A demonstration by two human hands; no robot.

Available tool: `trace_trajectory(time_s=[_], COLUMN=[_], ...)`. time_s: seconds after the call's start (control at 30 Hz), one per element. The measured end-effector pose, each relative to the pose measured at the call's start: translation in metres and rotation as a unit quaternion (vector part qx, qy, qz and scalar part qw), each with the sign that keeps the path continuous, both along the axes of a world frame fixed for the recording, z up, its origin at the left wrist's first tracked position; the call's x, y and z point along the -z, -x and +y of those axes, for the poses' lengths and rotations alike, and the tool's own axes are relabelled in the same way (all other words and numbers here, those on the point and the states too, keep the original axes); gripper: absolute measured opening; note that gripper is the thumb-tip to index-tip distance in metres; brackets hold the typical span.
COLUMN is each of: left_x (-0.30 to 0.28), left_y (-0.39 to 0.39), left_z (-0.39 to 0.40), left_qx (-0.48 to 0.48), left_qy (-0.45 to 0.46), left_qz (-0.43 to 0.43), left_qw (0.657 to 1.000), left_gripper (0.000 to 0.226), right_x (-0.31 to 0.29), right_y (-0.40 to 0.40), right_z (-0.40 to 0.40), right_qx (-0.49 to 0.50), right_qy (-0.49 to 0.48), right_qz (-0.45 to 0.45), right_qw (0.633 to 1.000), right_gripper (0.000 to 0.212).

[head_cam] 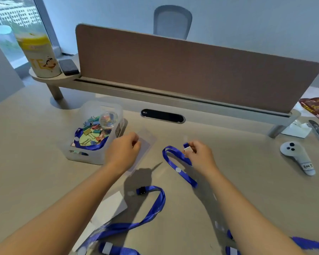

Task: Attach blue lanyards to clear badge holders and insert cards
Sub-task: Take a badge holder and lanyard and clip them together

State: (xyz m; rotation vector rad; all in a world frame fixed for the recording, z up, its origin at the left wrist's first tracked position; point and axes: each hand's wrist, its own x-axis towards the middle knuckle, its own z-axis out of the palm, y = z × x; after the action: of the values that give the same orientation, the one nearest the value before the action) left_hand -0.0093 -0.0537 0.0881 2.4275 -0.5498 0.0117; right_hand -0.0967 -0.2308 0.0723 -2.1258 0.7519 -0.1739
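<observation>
My left hand [124,150] pinches the top of a clear badge holder [147,142] held just above the desk. My right hand [199,153] grips the white clip end of a blue lanyard [171,162], whose loop hangs down to its left. A second blue lanyard [155,207] with a black buckle lies on the desk below, near a white card [110,207]. More lanyard ends [306,243] lie along the bottom edge, partly hidden by my forearms.
A clear bin [92,155] of coloured binder clips with another lanyard stands left of my hands. A brown divider panel [191,70] runs across the back. A white controller [296,157] lies at right, a cable slot [162,115] behind centre.
</observation>
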Motion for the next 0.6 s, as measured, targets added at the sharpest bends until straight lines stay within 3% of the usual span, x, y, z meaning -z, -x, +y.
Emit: trace_trajectory(time_s=[0.13, 0.23, 0.37, 0.4, 0.53, 0.6], left_x=[0.020, 0.029, 0.038, 0.039, 0.043, 0.044], left_y=[0.007, 0.005, -0.001, -0.002, -0.008, -0.010], left_z=[0.002, 0.006, 0.009, 0.009, 0.010, 0.009], left_qx=[0.015, 0.016, 0.010, 0.008, 0.002, 0.000], left_qy=[-0.007, -0.015, -0.026, -0.029, -0.034, -0.035], left_qz=[0.026, 0.038, 0.049, 0.051, 0.053, 0.054], left_qw=[1.000, 0.999, 0.998, 0.998, 0.998, 0.998], left_gripper=[0.022, 0.021, 0.018, 0.018, 0.018, 0.019], right_x=[0.052, 0.075, 0.092, 0.096, 0.109, 0.107], right_y=[0.008, 0.005, -0.001, -0.002, -0.007, -0.011], right_z=[-0.003, -0.004, -0.007, -0.008, -0.008, -0.011], right_qx=[-0.057, -0.094, -0.104, -0.099, -0.054, -0.018], right_qy=[0.100, 0.195, 0.176, 0.181, 0.208, 0.191], right_qz=[0.099, 0.180, 0.211, 0.204, 0.175, 0.158], right_qw=[0.988, 0.959, 0.956, 0.957, 0.961, 0.969], right_gripper=[0.021, 0.023, 0.019, 0.026, 0.084, 0.100])
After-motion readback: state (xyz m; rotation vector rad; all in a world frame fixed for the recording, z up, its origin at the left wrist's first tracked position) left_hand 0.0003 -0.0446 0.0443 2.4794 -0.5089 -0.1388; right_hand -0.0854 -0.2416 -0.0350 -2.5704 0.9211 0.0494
